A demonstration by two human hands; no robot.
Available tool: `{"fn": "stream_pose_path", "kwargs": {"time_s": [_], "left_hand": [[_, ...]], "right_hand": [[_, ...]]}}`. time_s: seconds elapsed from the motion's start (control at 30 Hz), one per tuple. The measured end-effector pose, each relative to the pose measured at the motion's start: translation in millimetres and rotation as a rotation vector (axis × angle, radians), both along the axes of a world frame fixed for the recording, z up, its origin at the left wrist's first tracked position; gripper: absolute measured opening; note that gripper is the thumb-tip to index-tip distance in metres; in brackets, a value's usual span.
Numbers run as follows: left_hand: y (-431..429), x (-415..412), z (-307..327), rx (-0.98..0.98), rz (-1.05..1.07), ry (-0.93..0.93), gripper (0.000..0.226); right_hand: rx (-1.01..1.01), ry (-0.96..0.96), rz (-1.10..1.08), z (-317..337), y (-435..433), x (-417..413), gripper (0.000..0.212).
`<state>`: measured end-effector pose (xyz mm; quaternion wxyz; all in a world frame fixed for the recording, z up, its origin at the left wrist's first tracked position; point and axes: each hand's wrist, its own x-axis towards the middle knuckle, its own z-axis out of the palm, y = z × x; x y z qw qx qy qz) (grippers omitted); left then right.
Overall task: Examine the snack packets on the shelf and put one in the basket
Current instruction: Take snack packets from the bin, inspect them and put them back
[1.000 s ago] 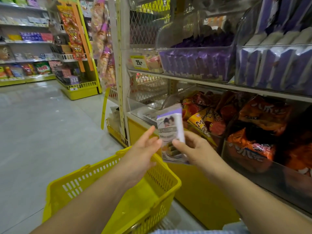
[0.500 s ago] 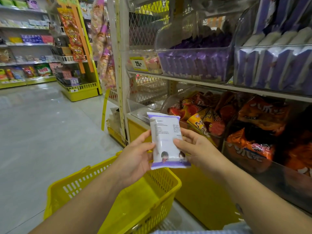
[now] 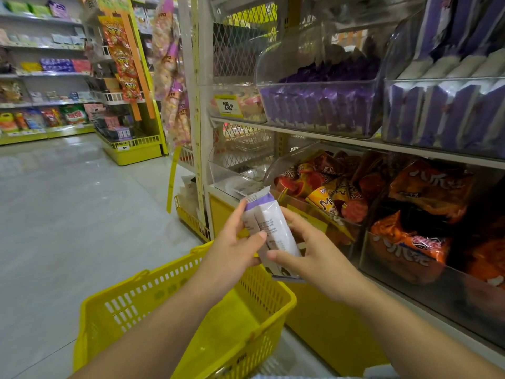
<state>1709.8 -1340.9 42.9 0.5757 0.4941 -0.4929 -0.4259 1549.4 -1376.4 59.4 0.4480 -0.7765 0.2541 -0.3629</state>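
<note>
A white snack packet with purple ends (image 3: 273, 228) is held upright between both hands, its printed back seam facing me. My left hand (image 3: 232, 247) grips its left edge with the thumb across the front. My right hand (image 3: 308, 255) holds its lower right side. Below the hands hangs a yellow plastic basket (image 3: 153, 296), with nothing visible inside it. To the right, the shelf (image 3: 341, 140) carries clear bins of purple-and-white packets (image 3: 319, 108) above and orange and red snack bags (image 3: 410, 214) below.
A yellow shelf base (image 3: 328, 332) runs along the right, close to the basket. A white upright post (image 3: 196, 105) marks the shelf end. Grey aisle floor (image 3: 68, 214) opens to the left, with more stocked shelves (image 3: 43, 77) at the far side.
The packet was turned over and rotated in both hands: first its front, then its back with the purple end down, now its seam side with a purple end up.
</note>
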Motion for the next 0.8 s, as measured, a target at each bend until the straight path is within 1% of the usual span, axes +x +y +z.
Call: {"fn": "stream_pose_path", "kwargs": {"time_s": [0.1,0.17,0.23,0.3,0.4,0.57,0.7,0.8], "left_hand": [[-1,3,-3,-0.003,-0.016,-0.016,0.082],[-2,4,-5,0.006,0.024,-0.022,0.086],[-5,4,-7,0.014,0.065,0.012,0.079],[-6,5,-7,0.019,0.071,0.071,0.066],[-6,6,-4,0.044,0.069,0.16,0.054],[-7,11,-2,0.096,0.057,0.191,0.042],[-8,10,-5,0.081,0.057,0.157,0.04],[-8,7,-7,0.024,-0.003,0.086,0.052]], "right_hand": [[0.046,-0.004,0.11,2,0,-1,0.066],[0.108,-0.032,0.18,2,1,-1,0.061],[0.175,-0.055,0.226,2,1,0,0.057],[0.231,-0.069,0.236,2,-1,0,0.054],[0.305,-0.074,0.242,1,-4,-1,0.052],[0.463,-0.059,0.25,0,-10,-4,0.049],[0.493,-0.053,0.242,1,-11,-6,0.049],[0.555,-0.115,0.224,1,-12,-7,0.048]]}}
